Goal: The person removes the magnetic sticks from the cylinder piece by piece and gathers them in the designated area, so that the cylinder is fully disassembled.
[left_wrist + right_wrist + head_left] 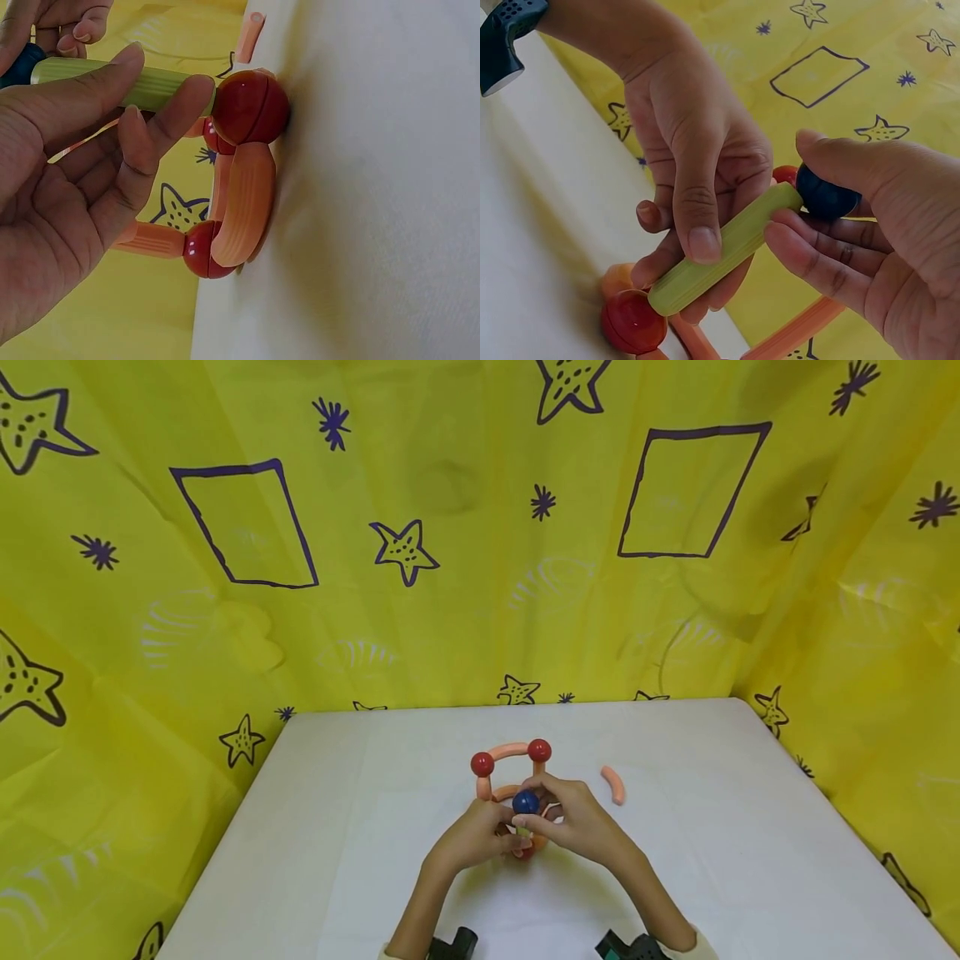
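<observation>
Between thumb and fingers, my left hand [474, 837] pinches a light green ribbed rod [724, 251] of a ball-and-rod building toy. The rod stands roughly upright, its lower end at a red ball [251, 107] by the table. A dark blue ball [526, 802] tops the rod, and my right hand [581, 822] grips it between thumb and fingers. Curved orange rods [247, 202] and more red balls [482, 765] make up the rest of the structure, which rises behind my hands. In the head view, my hands hide much of its lower part.
A loose curved orange rod [613, 785] lies on the white table [360, 827], right of the structure. Yellow patterned cloth [450, 635] hangs behind the table and along its sides. Dark devices [633, 947] are strapped at both wrists.
</observation>
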### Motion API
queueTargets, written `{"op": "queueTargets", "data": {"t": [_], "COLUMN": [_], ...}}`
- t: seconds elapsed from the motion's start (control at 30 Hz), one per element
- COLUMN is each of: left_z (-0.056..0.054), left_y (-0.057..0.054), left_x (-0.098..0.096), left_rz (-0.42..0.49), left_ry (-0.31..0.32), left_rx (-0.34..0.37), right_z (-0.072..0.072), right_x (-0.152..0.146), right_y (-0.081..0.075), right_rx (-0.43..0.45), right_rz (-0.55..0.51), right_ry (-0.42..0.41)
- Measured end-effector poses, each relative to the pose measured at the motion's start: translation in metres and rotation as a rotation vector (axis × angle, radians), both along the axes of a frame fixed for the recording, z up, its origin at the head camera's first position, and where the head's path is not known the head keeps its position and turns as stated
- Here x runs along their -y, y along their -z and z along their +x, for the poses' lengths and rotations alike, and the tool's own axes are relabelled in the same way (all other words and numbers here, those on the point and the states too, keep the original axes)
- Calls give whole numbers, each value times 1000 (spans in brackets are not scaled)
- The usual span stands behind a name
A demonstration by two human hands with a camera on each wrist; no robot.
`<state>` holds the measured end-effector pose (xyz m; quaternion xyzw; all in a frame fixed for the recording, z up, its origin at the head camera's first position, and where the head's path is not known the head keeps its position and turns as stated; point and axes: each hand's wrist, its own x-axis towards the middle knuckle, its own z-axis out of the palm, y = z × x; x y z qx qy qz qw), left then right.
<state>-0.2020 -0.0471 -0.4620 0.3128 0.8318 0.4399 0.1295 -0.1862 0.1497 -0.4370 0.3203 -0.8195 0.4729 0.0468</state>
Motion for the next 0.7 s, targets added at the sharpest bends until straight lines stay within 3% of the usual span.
{"op": "queueTargets", "data": {"t": [0.3, 0.53, 0.7], "left_z": [-1, -1, -1], "left_y": [-1, -1, -2], "left_x": [1, 0, 2], "left_rz": [-37, -16, -36], "left_ry": [17, 19, 7], "left_rx": [-67, -22, -28], "right_z": [1, 0, 1], "right_x": [0, -2, -7], "right_y": [0, -3, -8], "right_rx": [-15, -85, -117], "right_rz": [11, -74, -127], "right_ry": [38, 51, 63]}}
